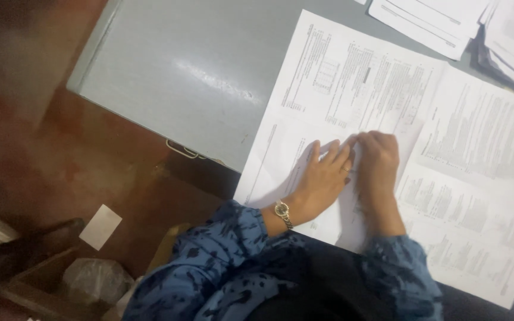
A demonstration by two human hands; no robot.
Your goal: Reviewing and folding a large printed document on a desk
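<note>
1. Printed sheet (pixel 304 172) lies flat on the grey metal desk (pixel 191 77), its lower left part running out over the desk's front edge; we see both hands resting on it.
2. Room: bare desktop opens wide to the left of the sheet. To the right a second printed sheet (pixel 477 178) lies touching or just overlapping it; we cannot tell which. More papers (pixel 441 21) crowd the upper right corner.
3. Left hand (pixel 322 175): palm down, fingers spread and pressed flat on the sheet, gripping nothing. A metal wristwatch (pixel 282 211) sits on that wrist.
4. Right hand (pixel 379 157): fingers curled under, knuckles up, fingertips meeting the left hand's. Whether it pinches a fold of paper we cannot tell.
5. Look of the sheet: white, large, covered with dense small print in columns and table blocks; text is blurred.
6. Materials: thin matte paper; desk smooth painted metal with a dull sheen and a wire drawer handle (pixel 182 150) under its front edge. Patterned blue sleeves (pixel 233 238). Reddish floor (pixel 90 160) below, with a small white slip (pixel 100 226) lying on it.
</note>
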